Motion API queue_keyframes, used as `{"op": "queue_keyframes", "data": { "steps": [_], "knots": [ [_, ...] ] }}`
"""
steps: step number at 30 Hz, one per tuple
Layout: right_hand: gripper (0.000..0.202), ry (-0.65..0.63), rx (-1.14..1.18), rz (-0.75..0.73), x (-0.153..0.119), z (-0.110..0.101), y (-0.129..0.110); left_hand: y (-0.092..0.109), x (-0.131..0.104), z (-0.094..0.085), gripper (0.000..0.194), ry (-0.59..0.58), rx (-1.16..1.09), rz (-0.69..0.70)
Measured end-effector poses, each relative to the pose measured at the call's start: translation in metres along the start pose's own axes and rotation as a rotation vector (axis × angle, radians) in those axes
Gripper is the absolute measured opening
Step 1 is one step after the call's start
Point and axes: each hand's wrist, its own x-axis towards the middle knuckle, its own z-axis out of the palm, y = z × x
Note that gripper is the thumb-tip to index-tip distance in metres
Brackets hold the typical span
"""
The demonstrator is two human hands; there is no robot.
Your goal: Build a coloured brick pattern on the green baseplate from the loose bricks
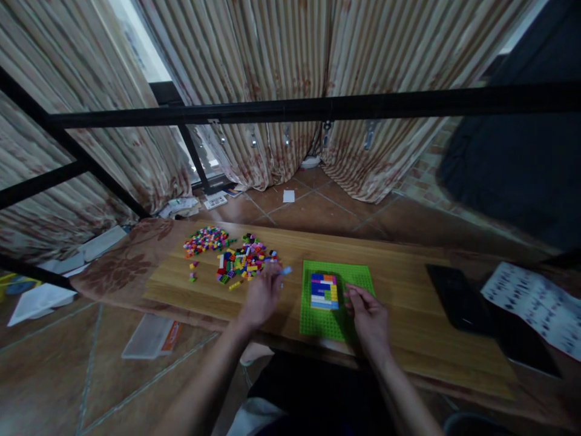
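Note:
My left hand (265, 290) pinches a light blue brick (285, 270) between the fingertips, just to the right of a loose pile of coloured toy bricks (249, 257). A green studded baseplate (318, 327) lies on the wooden board. On it stands a low block of joined bricks (324, 292) in orange, purple, blue, yellow and white rows. My right hand (368, 315) is over the baseplate's right side, close beside that block, with thumb and fingers closed together. Whatever those fingers may hold is too small to make out.
A second pile of small bricks (206, 240) sits further left, with a few strays near it. On the right lie a dark flat device (458, 300) and a printed sheet (538, 309). A black metal bar (290, 112) crosses beyond the board. A clear plastic box (147, 336) rests on the floor.

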Motion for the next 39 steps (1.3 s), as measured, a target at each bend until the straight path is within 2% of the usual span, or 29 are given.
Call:
{"op": "queue_keyframes", "data": {
  "steps": [2, 6, 9, 14, 18, 23, 27, 33, 39],
  "knots": [
    [0.050, -0.017, -0.024, -0.007, -0.006, -0.004, -0.003, 0.013, -0.015, 0.015, 0.011, -0.092, -0.089, -0.019],
    [0.049, -0.086, -0.096, -0.063, -0.012, -0.009, -0.006, 0.026, -0.026, 0.033, 0.010, -0.152, -0.229, -0.070],
    [0.045, -0.154, -0.138, -0.131, -0.016, -0.008, -0.011, 0.032, -0.026, 0.036, 0.009, -0.173, -0.280, -0.053],
    [0.040, -0.337, -0.240, -0.227, -0.023, -0.002, -0.021, 0.044, -0.031, 0.041, 0.014, -0.218, -0.325, 0.014],
    [0.030, -0.405, -0.288, -0.323, -0.013, 0.000, -0.029, 0.049, -0.023, 0.044, 0.018, -0.276, -0.304, 0.067],
    [0.024, -0.427, -0.375, -0.415, 0.029, 0.004, -0.037, 0.043, 0.015, 0.051, 0.023, -0.250, -0.223, 0.115],
    [0.024, -0.410, -0.428, -0.415, 0.060, 0.010, -0.031, 0.030, 0.038, 0.059, 0.022, -0.221, -0.176, 0.094],
    [0.023, -0.447, -0.427, -0.389, 0.069, 0.013, -0.015, 0.016, 0.039, 0.064, 0.024, -0.253, -0.203, 0.062],
    [0.022, -0.461, -0.424, -0.383, 0.065, 0.015, -0.016, 0.010, 0.037, 0.066, 0.025, -0.289, -0.274, 0.028]
  ]
}}
